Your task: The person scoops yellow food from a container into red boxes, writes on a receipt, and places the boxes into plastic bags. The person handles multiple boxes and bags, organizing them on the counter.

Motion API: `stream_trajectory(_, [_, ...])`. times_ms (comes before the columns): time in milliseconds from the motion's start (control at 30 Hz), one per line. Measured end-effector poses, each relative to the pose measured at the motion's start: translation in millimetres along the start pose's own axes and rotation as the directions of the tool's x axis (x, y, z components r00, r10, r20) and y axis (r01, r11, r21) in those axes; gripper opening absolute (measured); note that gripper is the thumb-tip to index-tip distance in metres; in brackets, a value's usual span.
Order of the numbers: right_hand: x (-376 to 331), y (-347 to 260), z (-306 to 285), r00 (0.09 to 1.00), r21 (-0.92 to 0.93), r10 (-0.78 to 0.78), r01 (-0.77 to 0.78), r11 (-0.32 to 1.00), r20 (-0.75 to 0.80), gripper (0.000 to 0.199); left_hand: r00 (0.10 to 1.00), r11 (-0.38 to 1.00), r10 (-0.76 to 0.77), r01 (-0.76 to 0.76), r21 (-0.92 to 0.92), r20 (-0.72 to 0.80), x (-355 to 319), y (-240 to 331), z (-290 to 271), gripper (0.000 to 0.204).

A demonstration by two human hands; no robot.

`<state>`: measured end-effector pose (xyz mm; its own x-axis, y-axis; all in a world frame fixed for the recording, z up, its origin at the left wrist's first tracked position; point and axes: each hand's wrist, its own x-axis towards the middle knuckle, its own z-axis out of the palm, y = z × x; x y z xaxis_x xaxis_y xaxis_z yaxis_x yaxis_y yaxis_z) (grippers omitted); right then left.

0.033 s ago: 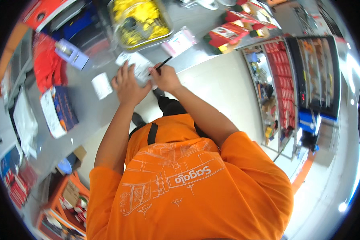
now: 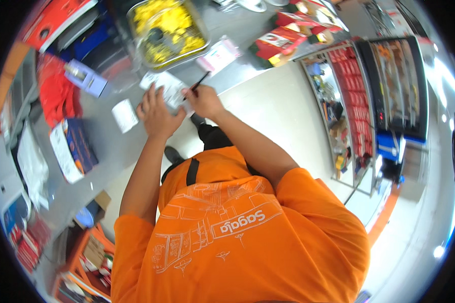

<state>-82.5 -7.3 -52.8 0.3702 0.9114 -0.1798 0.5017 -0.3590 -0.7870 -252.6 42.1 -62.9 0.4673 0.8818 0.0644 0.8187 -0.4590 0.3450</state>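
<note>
A white paper slip (image 2: 168,85) with print or writing on it lies on the grey metal table, under my hands. My left hand (image 2: 157,115) rests on its near left part with the fingers spread. In my right hand (image 2: 205,103) a thin black pen (image 2: 202,80) is pinched between the fingers, its lower end at the slip's right side. Whether the tip touches the paper is hard to make out. Left of my left hand lies a second white paper, curled like a small roll (image 2: 125,115).
Beyond the slip stands a clear tray (image 2: 205,42) of yellow food pieces, beside a pink-white packet (image 2: 219,54). Red boxes (image 2: 280,40) stand far right. Toward the left are a lilac box (image 2: 86,78), red cloth (image 2: 55,91) and a dark blue box (image 2: 81,146). Shelving (image 2: 356,96) rises at right.
The whole view has shifted slightly, moving the table things a little to the left. Both hands, the pen and the slip keep about the same places relative to one another.
</note>
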Motion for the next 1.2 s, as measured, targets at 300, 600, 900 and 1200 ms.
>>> stream_trajectory(300, [-13, 52, -106, 0.864, 0.095, -0.019, 0.078, 0.992, -0.503, 0.018, 0.935, 0.995, -0.017, -0.020, -0.100, -0.355, -7, -36, 12, 0.059])
stream_trajectory(600, [106, 183, -311, 0.875, 0.006, -0.326, 0.351, 0.936, -0.358, 0.048, 0.978, 0.804, -0.133, 0.010, -0.594, -0.163, 8, 188, 15, 0.061])
stream_trajectory(900, [124, 191, -323, 0.895, 0.215, -0.421, 0.386, 0.897, 0.150, 0.045, 0.883, 0.522, -0.450, 0.140, -0.842, -0.132, 61, 297, 65, 0.056])
stream_trajectory(1200, [113, 205, -365, 0.774, 0.252, -0.494, 0.425, 0.869, 0.397, 0.057, 0.890, 0.543, -0.436, 0.381, -0.748, 0.137, 56, 320, 39, 0.062])
